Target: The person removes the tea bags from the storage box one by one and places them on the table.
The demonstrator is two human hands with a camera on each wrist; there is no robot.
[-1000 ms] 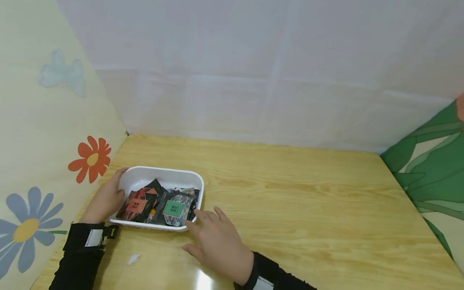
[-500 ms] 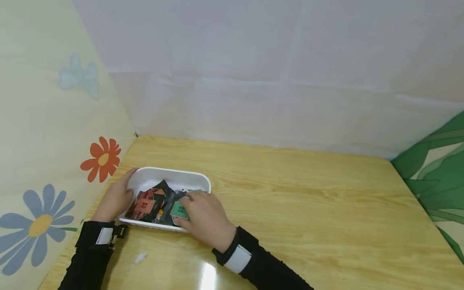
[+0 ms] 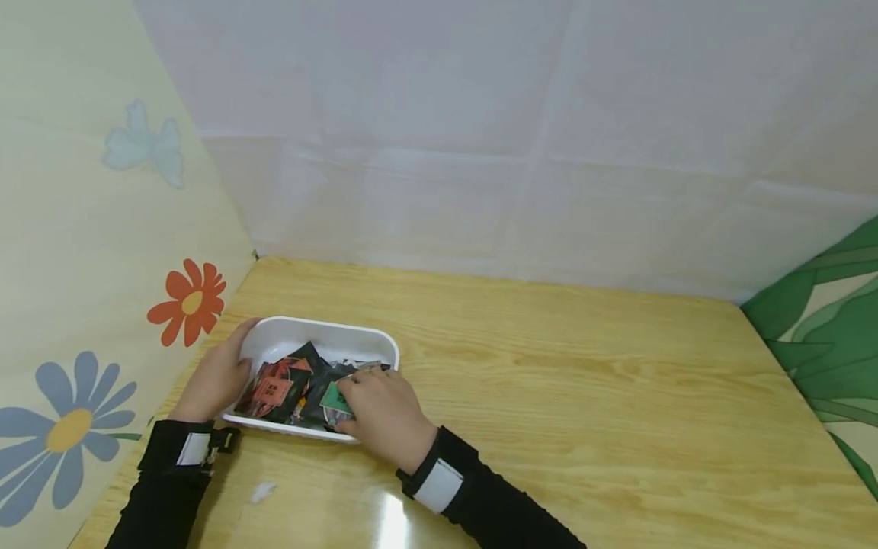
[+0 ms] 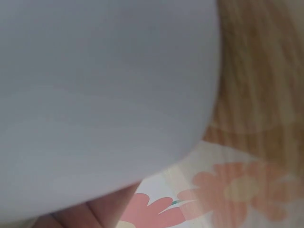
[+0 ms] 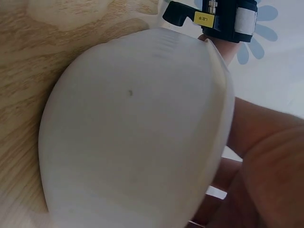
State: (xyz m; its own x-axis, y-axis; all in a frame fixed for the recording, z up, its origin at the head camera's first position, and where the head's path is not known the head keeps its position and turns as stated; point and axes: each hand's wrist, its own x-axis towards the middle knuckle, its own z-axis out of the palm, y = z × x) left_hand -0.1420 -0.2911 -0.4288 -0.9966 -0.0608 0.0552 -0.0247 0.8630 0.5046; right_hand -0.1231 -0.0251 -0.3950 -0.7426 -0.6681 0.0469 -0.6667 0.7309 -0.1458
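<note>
At the table's left stands a white plastic tub [image 3: 343, 330] with several flat black sachets in it. My left hand [image 3: 214, 379] grips its left end, thumb at the rim; in the left wrist view fingers [image 4: 78, 216] show past the tub's wall [image 4: 104, 104]. A sachet with a red label [image 3: 272, 391] lies in the left half. In the right half, my right hand [image 3: 386, 415] reaches over the near right rim, fingers and thumb curled around a sachet with a green label [image 3: 334, 398]. Its fingertips are partly hidden. The right wrist view shows the tub's outer wall [image 5: 133, 118] beside that hand.
The tub rests on a light wooden table [image 3: 562, 396]. A white scrap [image 3: 263, 492] lies in front of it. A flowered cloth [image 3: 75, 290] borders the left side, a pale cloth [image 3: 480, 152] the back, and a green leaf print [image 3: 833, 320] the right.
My right hand has moved from outside the tub's near right corner into it, over the green-labelled sachet, with its fingers curling in. The left hand keeps its grip on the tub.
</note>
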